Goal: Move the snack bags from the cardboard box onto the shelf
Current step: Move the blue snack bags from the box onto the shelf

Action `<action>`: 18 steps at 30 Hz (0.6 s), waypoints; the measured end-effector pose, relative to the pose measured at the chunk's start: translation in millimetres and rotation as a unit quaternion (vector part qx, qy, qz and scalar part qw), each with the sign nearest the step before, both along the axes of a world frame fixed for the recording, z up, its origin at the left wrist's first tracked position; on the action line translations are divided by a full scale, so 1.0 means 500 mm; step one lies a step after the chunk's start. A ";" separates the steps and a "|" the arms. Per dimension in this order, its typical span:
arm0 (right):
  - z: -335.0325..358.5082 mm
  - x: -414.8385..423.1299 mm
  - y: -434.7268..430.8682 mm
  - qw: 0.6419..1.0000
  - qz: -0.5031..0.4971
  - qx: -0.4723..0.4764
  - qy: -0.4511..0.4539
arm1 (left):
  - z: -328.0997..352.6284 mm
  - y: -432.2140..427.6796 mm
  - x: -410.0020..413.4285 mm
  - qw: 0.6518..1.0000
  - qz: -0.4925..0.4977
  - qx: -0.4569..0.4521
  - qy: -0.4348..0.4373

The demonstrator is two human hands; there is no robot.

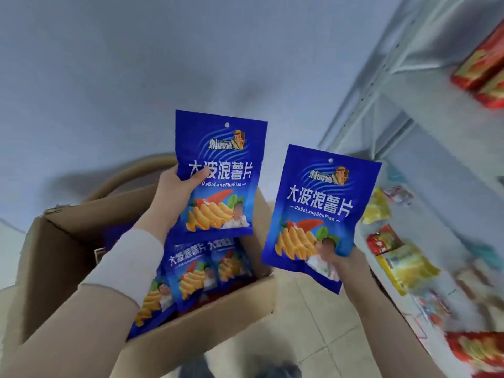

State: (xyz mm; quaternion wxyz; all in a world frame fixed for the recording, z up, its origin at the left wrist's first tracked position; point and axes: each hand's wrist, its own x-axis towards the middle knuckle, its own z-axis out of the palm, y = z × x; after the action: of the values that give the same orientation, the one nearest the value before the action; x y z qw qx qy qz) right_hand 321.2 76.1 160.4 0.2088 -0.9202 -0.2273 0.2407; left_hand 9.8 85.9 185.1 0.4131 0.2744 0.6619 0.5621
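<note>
Snack bags fill my view: two glossy blue foil packets printed with white characters and wavy yellow chips are up in the air, one in each hand. My left hand (pixel 174 192) grips the left blue packet (pixel 218 173) along its left edge, thumb (pixel 200 177) pressed across the front and the other fingers hidden behind it, holding it upright above the open brown cardboard box (pixel 62 241). My right hand (pixel 338 261) pinches the right blue packet (pixel 321 214) at its lower right corner, thumb on the front face, so the packet stands upright with a slight tilt, between the box and the white metal shelf unit (pixel 425 165). Neither packet touches the other. Down inside the box more of the same blue packets (pixel 191 271) lie overlapping, faces up. My left forearm, in a beige sleeve with a white cuff (pixel 128 266), crosses over the near corner of the box. On the shelf unit at the right sit blurred red packets (pixel 482 72) on an upper level and yellow packets (pixel 406 268) lower down, well apart from both hands. Pale floor tiles (pixel 313 323) show beneath the box.
</note>
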 end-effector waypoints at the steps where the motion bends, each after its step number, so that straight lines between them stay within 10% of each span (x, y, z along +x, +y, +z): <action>1: 0.023 0.041 -0.008 0.982 0.104 -0.010 0.157 | 0.024 0.031 0.050 1.000 -0.021 0.018 0.008; 6: 0.124 0.301 0.066 0.933 0.204 0.207 0.211 | 0.118 0.179 0.351 0.991 -0.075 0.112 0.001; 18: 0.246 0.813 0.198 0.919 0.085 0.333 0.195 | 0.240 0.481 0.948 0.932 -0.300 0.203 -0.024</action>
State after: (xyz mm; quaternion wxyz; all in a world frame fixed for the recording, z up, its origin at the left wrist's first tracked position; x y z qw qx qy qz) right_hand 727.6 175.3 283.2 0.5217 -0.7097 -0.3268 0.3425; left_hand 484.0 326.5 304.9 0.5137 0.5250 0.4105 0.5403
